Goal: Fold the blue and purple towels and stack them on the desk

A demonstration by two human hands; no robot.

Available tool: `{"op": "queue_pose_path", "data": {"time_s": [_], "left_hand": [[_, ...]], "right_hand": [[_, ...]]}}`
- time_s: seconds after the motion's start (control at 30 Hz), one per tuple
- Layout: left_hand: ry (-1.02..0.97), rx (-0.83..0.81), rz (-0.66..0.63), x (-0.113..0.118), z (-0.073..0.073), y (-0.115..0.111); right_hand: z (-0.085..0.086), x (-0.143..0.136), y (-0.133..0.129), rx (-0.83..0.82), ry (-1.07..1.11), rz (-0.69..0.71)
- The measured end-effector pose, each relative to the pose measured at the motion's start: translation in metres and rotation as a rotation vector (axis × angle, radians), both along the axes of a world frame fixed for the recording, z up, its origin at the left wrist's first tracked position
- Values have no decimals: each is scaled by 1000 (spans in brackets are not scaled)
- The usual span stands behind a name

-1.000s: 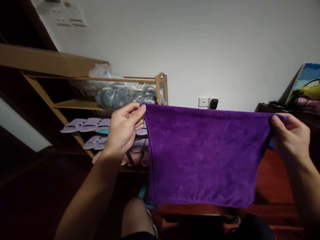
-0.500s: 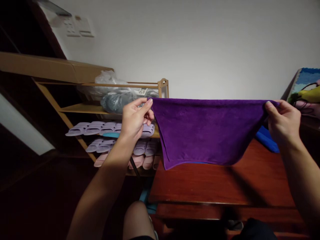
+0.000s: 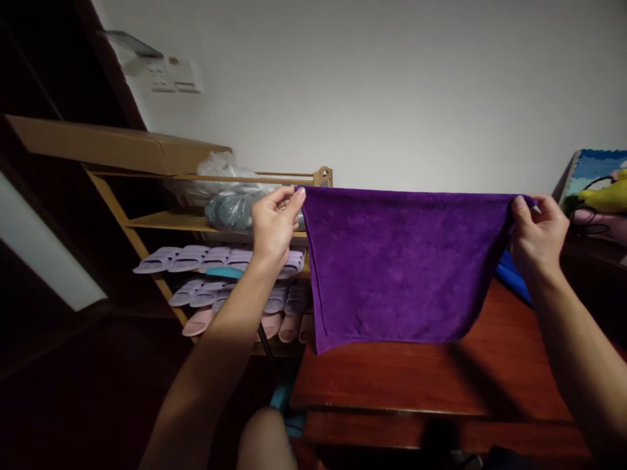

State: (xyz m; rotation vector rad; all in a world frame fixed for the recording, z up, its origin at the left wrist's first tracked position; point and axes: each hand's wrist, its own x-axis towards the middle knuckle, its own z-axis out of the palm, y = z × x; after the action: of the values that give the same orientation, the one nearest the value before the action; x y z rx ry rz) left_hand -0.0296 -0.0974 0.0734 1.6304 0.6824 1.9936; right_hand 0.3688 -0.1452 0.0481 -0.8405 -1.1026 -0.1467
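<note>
A purple cloth (image 3: pixel 406 267) hangs stretched between my two hands, its top edge nearly straight. My left hand (image 3: pixel 277 225) pinches its upper left corner between thumb and fingers. The upper right corner is gripped by my right hand (image 3: pixel 539 228). Down the left side, two layers of the cloth show slightly offset. Its lower edge hangs in front of the reddish-brown wooden table (image 3: pixel 392 382); whether it touches the top I cannot tell. Behind the right side of the cloth, a blue item (image 3: pixel 513 277) lies on the table, partly hidden.
On the left, a wooden rack (image 3: pixel 110 209) holds several lilac slippers (image 3: pixel 186 257), pink slippers (image 3: pixel 198 321) and plastic-wrapped items (image 3: pixel 230 210). A long cardboard box (image 3: pixel 108 145) lies on top. At the right edge are a picture (image 3: pixel 595 171) and a yellow object (image 3: pixel 605 196).
The purple cloth now hangs more upright and shows more of its height. My right hand has come slightly left in view, my left hand slightly right. The background sits a little lower.
</note>
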Motion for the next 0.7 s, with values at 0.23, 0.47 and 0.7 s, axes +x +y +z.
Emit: {"op": "queue_pose_path", "data": {"time_s": [0.23,0.47,0.7], "left_hand": [[-15,-27,79,13,-26,45],[43,-431,5,25,-76,97],[54,-712,-77,46,-115,144]], "right_hand": [[-31,-4,40,-106,-181,-324],[-92,25,115,-434,-120,-60],[-133,34,164,-617,-56,-88]]}}
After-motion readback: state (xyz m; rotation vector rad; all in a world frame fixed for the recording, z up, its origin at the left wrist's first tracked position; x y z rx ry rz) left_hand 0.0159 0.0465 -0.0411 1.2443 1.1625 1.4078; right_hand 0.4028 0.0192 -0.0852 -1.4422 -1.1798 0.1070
